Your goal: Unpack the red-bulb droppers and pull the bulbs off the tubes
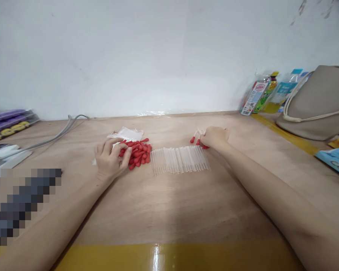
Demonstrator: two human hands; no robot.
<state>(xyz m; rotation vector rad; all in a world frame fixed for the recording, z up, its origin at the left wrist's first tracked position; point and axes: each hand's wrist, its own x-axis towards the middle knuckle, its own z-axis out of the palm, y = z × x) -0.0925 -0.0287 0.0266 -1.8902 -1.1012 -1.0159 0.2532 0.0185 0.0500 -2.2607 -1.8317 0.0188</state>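
My left hand [110, 157] is at the left side of a heap of red rubber dropper bulbs [139, 152]. Its fingers are curved and apart, with the thumb in front of the bulbs. Right of the heap lies a row of thin clear pipette tubes [180, 160], side by side. Past the row's far right end, my right hand [214, 137] is closed on a red-bulbed dropper [205, 146], its fingertips partly hidden. Beside it on the table lie a few droppers with red bulbs [192, 139]. Behind the heap is a clear plastic bag [127, 133].
A grey cable [59, 133] runs across the left, near purple and yellow packages [9, 122]. At the back right stand a carton [254, 98], bottles [282, 92] and a beige bag [319, 103]. A blue packet [335, 162] lies at the right. Yellow tape [115, 258] covers the front edge.
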